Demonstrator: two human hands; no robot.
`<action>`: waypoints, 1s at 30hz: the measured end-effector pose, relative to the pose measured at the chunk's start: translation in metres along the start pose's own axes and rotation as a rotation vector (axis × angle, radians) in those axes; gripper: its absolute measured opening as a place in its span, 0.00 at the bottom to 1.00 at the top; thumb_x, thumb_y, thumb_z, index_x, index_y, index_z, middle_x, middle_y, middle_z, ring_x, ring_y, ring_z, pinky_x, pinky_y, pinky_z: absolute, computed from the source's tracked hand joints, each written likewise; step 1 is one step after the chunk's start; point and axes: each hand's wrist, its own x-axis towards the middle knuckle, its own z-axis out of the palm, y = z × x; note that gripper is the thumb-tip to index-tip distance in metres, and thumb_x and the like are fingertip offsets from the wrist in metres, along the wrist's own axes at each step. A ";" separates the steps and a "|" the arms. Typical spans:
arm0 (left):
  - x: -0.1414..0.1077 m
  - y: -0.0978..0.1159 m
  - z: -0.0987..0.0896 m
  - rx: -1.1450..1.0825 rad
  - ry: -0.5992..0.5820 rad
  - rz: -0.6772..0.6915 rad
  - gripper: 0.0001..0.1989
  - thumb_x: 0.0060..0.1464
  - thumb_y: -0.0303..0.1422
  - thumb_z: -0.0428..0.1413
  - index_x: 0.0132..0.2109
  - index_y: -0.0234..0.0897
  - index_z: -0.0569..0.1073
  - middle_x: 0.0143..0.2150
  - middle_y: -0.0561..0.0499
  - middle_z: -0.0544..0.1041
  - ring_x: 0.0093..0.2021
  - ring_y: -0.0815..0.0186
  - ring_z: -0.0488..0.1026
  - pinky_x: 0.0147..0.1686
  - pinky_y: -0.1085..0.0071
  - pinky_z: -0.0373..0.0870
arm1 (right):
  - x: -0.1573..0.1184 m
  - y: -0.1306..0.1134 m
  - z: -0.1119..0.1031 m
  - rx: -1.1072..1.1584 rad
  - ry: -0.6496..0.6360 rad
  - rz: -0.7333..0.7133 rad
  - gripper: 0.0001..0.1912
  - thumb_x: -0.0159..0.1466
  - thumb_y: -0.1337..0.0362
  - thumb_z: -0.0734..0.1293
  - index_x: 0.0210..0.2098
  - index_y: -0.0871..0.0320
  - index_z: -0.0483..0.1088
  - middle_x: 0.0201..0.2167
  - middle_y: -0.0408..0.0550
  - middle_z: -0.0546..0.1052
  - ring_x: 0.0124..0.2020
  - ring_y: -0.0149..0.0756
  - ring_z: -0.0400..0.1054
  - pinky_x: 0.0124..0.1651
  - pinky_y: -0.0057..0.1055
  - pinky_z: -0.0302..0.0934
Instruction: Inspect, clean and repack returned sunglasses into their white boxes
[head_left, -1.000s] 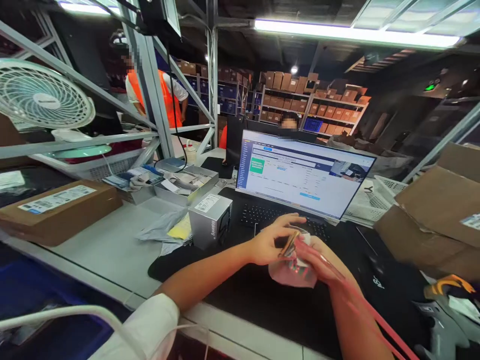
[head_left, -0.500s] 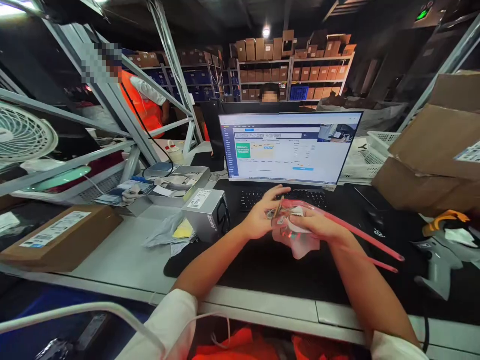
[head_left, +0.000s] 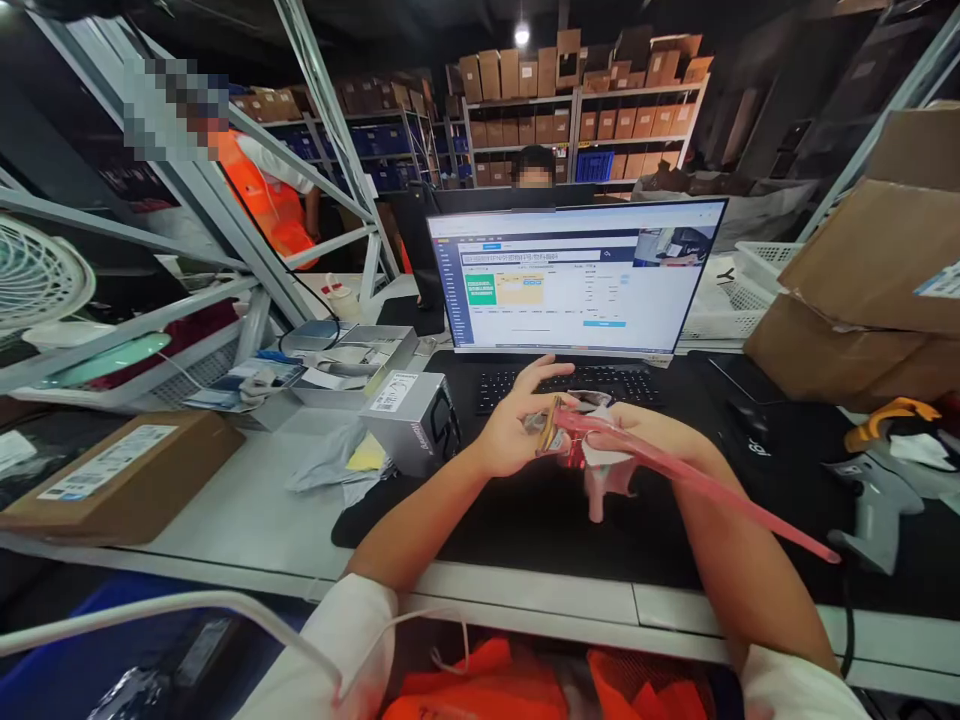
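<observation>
A long pink strap (head_left: 720, 490) runs from between my hands out over my right forearm. At its inner end is a flat gold-coloured piece (head_left: 553, 425), which my left hand (head_left: 506, 425) grips at the palm while its index finger points forward. My right hand (head_left: 652, 430) is closed around the strap and a crumpled whitish, see-through wrapping (head_left: 609, 475) hanging below it; its fingertips are partly hidden. Both hands are above the black desk mat (head_left: 525, 540), just in front of the keyboard (head_left: 495, 390).
Behind the keyboard stands a lit monitor (head_left: 570, 290). On the left are a grey printed box (head_left: 412, 425), an open grey tray (head_left: 360, 360) and a labelled carton (head_left: 127, 480). A scanner (head_left: 874, 510), mouse (head_left: 746, 425) and large cartons (head_left: 847, 290) are at right. Two people are beyond.
Strap and wrapping have turned in my hands: the two strap ends that were apart now overlap as one line. The gold-coloured piece shows more plainly, and the wrapping hangs narrower.
</observation>
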 end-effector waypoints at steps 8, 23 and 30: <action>-0.005 -0.005 -0.005 -0.280 0.155 -0.039 0.24 0.60 0.44 0.64 0.60 0.45 0.73 0.61 0.40 0.77 0.71 0.48 0.65 0.64 0.49 0.69 | -0.009 0.005 -0.016 0.206 0.252 -0.187 0.21 0.58 0.45 0.75 0.29 0.58 0.77 0.32 0.48 0.78 0.37 0.42 0.73 0.47 0.38 0.68; -0.006 -0.026 0.042 0.218 0.673 0.382 0.20 0.63 0.51 0.58 0.53 0.46 0.65 0.54 0.44 0.81 0.66 0.55 0.71 0.65 0.45 0.66 | 0.037 0.007 0.076 0.615 0.449 -0.347 0.20 0.59 0.48 0.77 0.41 0.55 0.76 0.33 0.46 0.77 0.33 0.37 0.71 0.38 0.34 0.69; -0.010 -0.017 0.037 0.319 0.545 0.476 0.17 0.62 0.42 0.62 0.52 0.45 0.67 0.55 0.46 0.82 0.61 0.59 0.76 0.68 0.44 0.60 | 0.036 0.008 0.068 0.622 0.970 -0.422 0.24 0.49 0.49 0.83 0.32 0.56 0.72 0.26 0.41 0.72 0.26 0.31 0.66 0.32 0.30 0.66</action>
